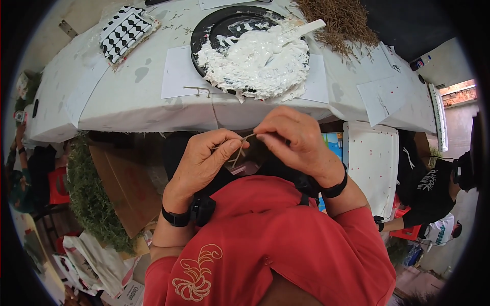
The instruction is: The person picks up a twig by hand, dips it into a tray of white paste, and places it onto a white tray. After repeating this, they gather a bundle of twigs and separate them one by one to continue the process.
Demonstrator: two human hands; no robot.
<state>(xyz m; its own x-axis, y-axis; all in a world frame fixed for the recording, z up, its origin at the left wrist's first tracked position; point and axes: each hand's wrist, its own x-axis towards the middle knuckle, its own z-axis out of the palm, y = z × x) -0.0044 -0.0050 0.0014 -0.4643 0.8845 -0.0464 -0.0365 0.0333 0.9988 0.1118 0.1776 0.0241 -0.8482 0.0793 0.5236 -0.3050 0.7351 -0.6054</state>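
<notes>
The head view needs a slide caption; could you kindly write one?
Left hand and right hand holding a twig near a plate of white paste.

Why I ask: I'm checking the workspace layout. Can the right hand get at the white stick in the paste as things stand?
Probably yes: nothing visible blocks the right hand from the white stick, though that hand appears to hold a thin stem.
</notes>
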